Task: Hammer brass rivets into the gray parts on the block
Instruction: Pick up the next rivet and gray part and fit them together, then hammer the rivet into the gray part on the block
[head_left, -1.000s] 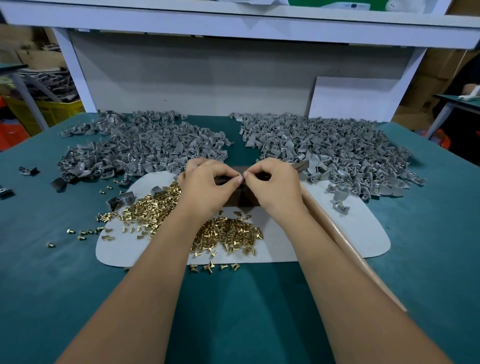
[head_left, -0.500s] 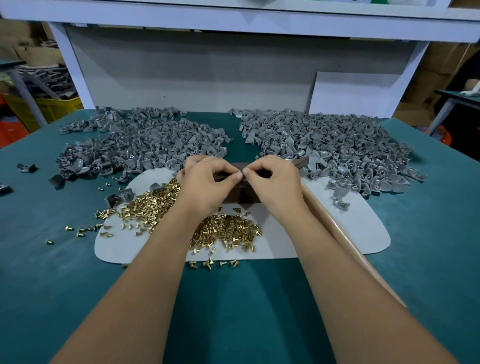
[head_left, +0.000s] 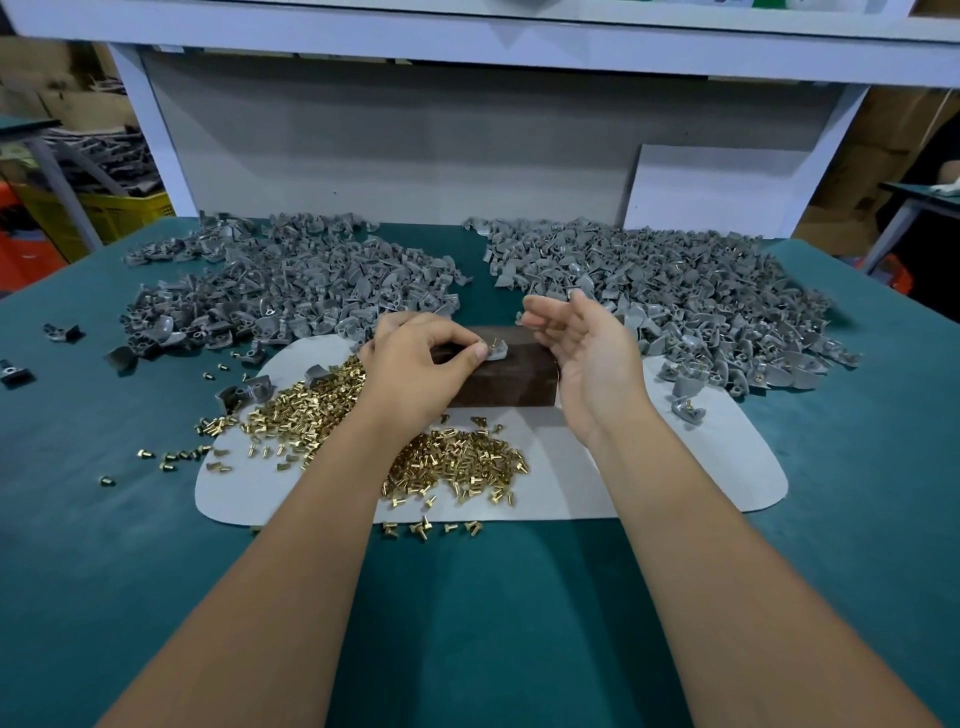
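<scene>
Left hand (head_left: 415, 364): pinching 1 gray part (head_left: 496, 352), brass rivet (head_left: 492, 344) standing in it, on the dark block (head_left: 514, 376). Right hand (head_left: 587, 358): hovering beside, fingers loosely spread, holding nothing. Loose rivets (head_left: 457, 460) lying on the white mat (head_left: 675, 467), green table (head_left: 467, 597).

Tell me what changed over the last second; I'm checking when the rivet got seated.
The right hand let go and drew back to the right, fingers open. The left hand kept pinching the gray part on the dark block, a brass rivet now standing in it. Piles unchanged.
</scene>
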